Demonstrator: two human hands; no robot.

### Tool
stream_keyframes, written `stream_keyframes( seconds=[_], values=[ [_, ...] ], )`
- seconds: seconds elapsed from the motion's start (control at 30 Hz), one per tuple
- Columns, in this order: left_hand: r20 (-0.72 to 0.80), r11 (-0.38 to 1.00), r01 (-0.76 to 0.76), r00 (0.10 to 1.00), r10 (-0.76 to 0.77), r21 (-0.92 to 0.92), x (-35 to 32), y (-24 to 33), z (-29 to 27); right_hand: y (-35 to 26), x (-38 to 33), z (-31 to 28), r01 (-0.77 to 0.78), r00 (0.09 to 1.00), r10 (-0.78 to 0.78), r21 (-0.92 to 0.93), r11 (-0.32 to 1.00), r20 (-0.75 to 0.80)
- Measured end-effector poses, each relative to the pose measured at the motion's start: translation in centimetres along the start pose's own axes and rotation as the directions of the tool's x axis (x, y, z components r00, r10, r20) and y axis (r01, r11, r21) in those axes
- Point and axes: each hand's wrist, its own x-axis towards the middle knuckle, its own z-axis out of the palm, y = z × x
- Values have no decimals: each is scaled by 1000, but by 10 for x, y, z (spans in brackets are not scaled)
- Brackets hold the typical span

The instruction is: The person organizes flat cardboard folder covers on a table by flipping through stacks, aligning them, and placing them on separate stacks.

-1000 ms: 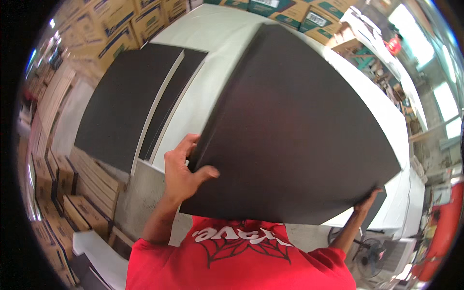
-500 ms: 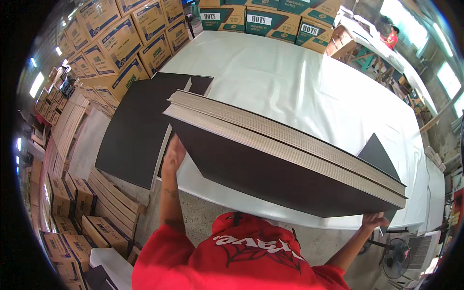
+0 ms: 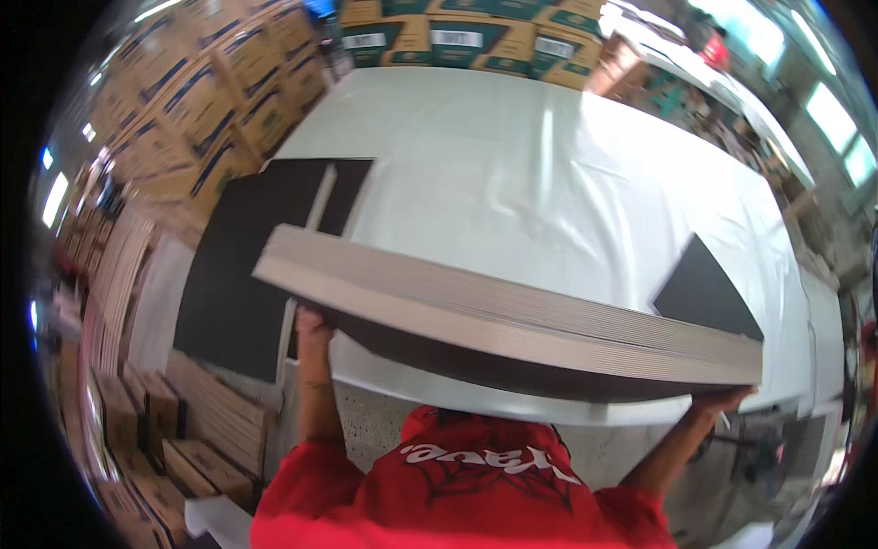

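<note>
A thick stack of large black-faced boards [image 3: 494,320] spans the space between my hands, held above the table's near edge. Its many pale beige-grey edges face up toward me, and a strip of black face shows below them. My left hand [image 3: 313,322] grips the stack's left end from beneath, its fingers partly hidden. At the other end, my right hand [image 3: 724,400] supports the lower right corner, fingers curled under. Flat black boards [image 3: 233,247] lie left of the stack, near my left hand. Another black board [image 3: 709,297] lies on the table beyond the right end.
A large table with a glossy white cover [image 3: 457,128] fills the middle. Stacked cartons [image 3: 192,101] rise at the far left, and green-and-brown cartons [image 3: 457,41] line the far edge. Wooden pallets [image 3: 219,403] and more boxes [image 3: 206,467] stand on the floor at lower left.
The stack has tipped so its edges face me more and less of the black face shows. Its left end has come lower and nearer. Both hands still hold it.
</note>
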Motion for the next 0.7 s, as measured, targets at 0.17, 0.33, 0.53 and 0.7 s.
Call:
stream_keyframes(
  seconds=[0.17, 0.33, 0.53, 0.7],
  values=[
    [122, 983, 27, 992, -5, -179, 13, 27, -58, 32, 9, 0, 40, 936, -70, 93, 995, 344],
    [93, 861, -237, 971, 219, 449, 21, 70, -32, -7, 13, 42, 41, 913, 49, -209, 977, 405],
    [785, -200, -762, 573, 236, 616, -24, 174, 274, 3, -1, 55, -86, 943, 158, -245, 966, 293],
    [838, -248, -884, 458, -297, 396, -14, 152, 365, -5, -2, 31, -62, 890, 143, -197, 978, 432]
  ],
)
